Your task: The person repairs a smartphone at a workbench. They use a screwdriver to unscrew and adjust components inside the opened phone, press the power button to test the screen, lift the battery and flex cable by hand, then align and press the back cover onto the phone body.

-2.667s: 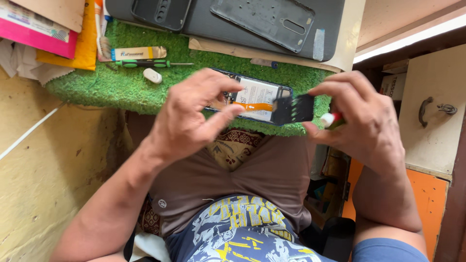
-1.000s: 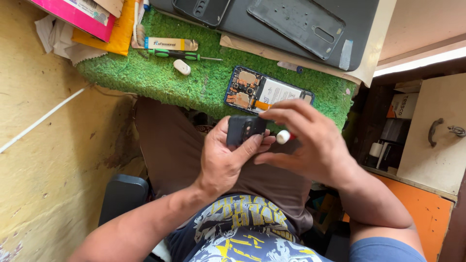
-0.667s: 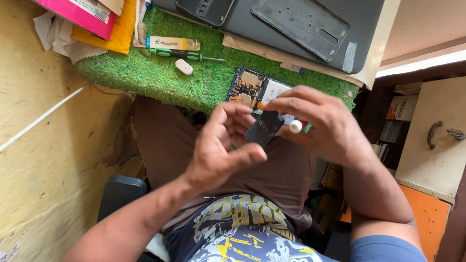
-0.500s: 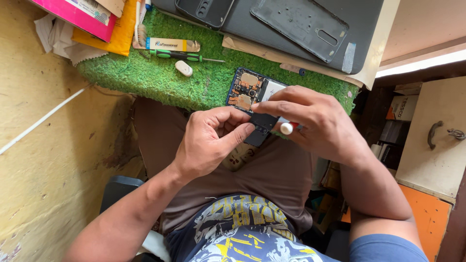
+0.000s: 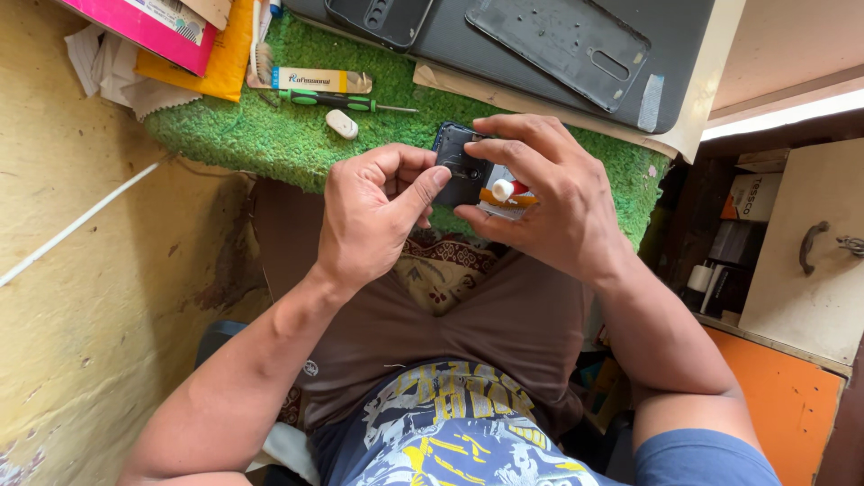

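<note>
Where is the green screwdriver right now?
The green screwdriver lies on the green mat near the top left of the head view, just below a long flat packet and above a small white piece.

Wall: to the left of my fingers, a rough yellow plastered wall (image 5: 81, 297), stained and scuffed, with a thin white line running slantwise across it.
Work surface: beyond my fingers, a green grass-like mat (image 5: 270, 135) lies over the bench edge.
Cabinet: to the right of my fingers, a cream door with a metal handle (image 5: 810, 247); below it an orange panel (image 5: 783, 405).
Shelf: between my fingers and the cabinet, a dark recess with small boxes (image 5: 742, 193).
Light: a bright daylight strip at upper right.
</note>
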